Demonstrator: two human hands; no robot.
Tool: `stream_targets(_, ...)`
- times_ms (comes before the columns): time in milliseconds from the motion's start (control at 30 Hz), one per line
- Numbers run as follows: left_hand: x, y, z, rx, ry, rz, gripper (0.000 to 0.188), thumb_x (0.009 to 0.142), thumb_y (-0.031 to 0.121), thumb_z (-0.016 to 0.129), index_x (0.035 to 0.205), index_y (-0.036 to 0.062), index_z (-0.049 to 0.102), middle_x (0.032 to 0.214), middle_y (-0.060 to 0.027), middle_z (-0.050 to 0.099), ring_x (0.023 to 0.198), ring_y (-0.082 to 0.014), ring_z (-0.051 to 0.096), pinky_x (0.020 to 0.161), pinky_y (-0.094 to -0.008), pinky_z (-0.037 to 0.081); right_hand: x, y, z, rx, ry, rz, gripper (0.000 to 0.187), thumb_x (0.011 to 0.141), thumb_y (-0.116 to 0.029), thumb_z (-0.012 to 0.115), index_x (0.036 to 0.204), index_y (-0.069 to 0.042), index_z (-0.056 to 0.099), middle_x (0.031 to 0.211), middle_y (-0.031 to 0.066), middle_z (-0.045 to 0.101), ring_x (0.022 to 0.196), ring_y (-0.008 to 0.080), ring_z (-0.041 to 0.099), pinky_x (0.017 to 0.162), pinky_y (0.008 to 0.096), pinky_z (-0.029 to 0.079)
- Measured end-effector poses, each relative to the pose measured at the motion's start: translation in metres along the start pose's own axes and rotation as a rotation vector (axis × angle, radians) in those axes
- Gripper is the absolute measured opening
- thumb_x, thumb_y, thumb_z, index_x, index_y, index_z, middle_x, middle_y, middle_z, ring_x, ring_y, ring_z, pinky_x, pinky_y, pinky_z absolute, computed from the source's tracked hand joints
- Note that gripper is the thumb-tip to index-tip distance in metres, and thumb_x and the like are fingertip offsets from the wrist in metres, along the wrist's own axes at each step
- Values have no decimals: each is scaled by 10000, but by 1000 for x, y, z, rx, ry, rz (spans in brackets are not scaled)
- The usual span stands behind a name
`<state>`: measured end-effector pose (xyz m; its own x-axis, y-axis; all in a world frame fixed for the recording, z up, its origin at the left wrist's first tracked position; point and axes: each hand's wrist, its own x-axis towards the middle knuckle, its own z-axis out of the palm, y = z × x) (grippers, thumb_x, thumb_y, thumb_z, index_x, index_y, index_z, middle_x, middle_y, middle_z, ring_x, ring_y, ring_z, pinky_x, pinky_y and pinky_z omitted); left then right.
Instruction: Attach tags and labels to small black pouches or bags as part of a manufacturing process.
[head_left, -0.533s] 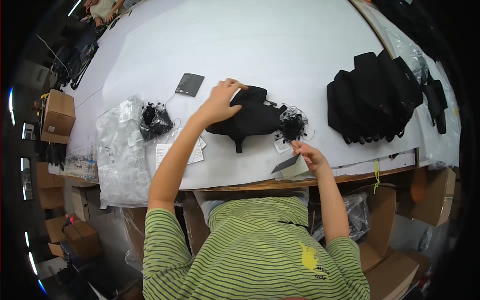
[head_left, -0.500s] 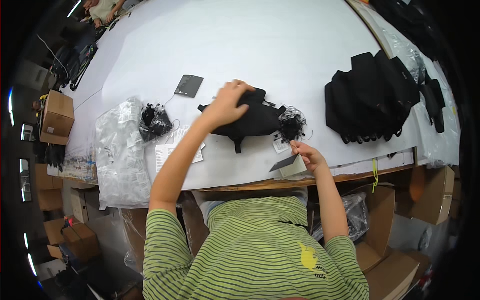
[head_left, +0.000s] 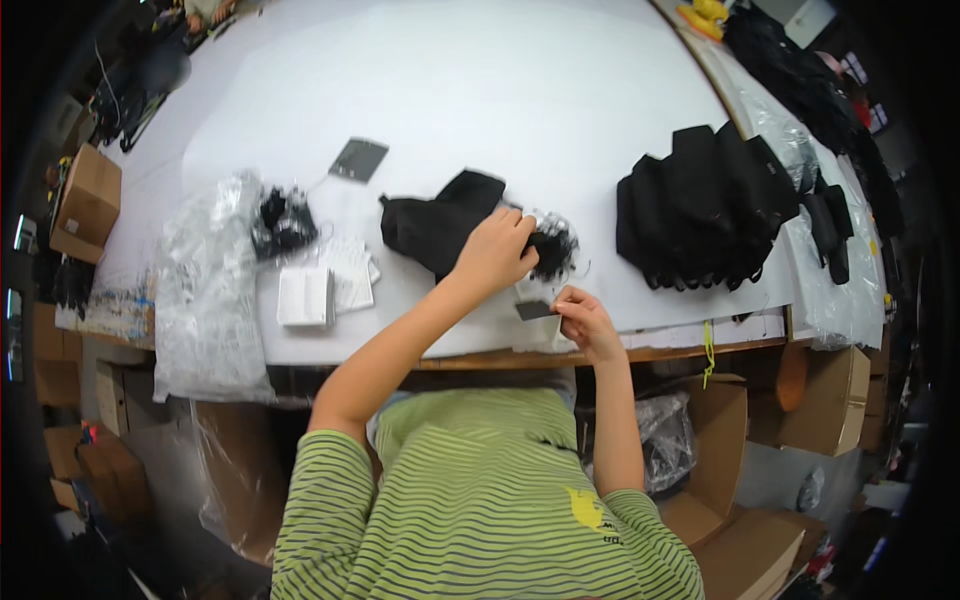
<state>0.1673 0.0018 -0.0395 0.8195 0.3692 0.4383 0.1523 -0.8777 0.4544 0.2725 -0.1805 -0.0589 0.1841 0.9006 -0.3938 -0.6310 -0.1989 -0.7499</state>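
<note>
Black pouch (head_left: 440,228) lies mid-counter (head_left: 560,100), my left hand (head_left: 497,252) closed on its 3 o'clock edge; right hand (head_left: 585,320) pinches small dark tag (head_left: 537,310). Tangled cords (head_left: 552,248) could snag, I judge.

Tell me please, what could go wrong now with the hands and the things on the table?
The right hand holds a small dark card right at the table edge; it could slip off, perhaps into the open box below. The left hand rests on the black pouch beside a tangle of black cords; these may snag the fingers. The plastic bag overhangs the edge and might slide down.
</note>
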Motion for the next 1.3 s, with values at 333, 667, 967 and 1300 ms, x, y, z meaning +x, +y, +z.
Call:
stream_targets(333, -120, 82, -89, 103, 291, -305, 327, 630, -25, 706, 931, 87, 647, 897, -67, 508, 842, -256, 479, 705, -346, 406, -17, 14, 100, -677, 39, -359, 67, 847, -105, 662, 881, -48, 667, 552, -73, 469, 484, -10, 331, 446, 195, 219)
stream_targets(667, -154, 96, -115, -294, 242, -784, 114, 703, 18, 718, 804, 12, 665, 688, -28, 552, 585, -124, 449, 533, -253, 372, -26, 18, 125, -985, -228, -470, 131, 780, -73, 692, 908, -52, 681, 696, 51, 639, 524, 88, 540, 500, 225, 423)
stream_targets(967, -147, 101, -118, -785, 525, -781, 47, 867, 33, 593, 888, -5, 575, 872, -58, 601, 635, -72, 519, 592, -209, 422, -39, 14, 110, -147, -100, -176, 120, 855, -54, 643, 927, -26, 553, 776, 0, 577, 683, 44, 501, 631, 187, 390)
stream_targets(1300, -146, 111, -127, -1033, 386, -878, 79, 887, 68, 610, 932, 9, 581, 738, 31, 555, 632, 7, 441, 555, -148, 304, -26, 19, 104, -846, -45, -428, 133, 811, -145, 685, 915, -67, 657, 768, 13, 615, 674, 107, 521, 627, 264, 425)
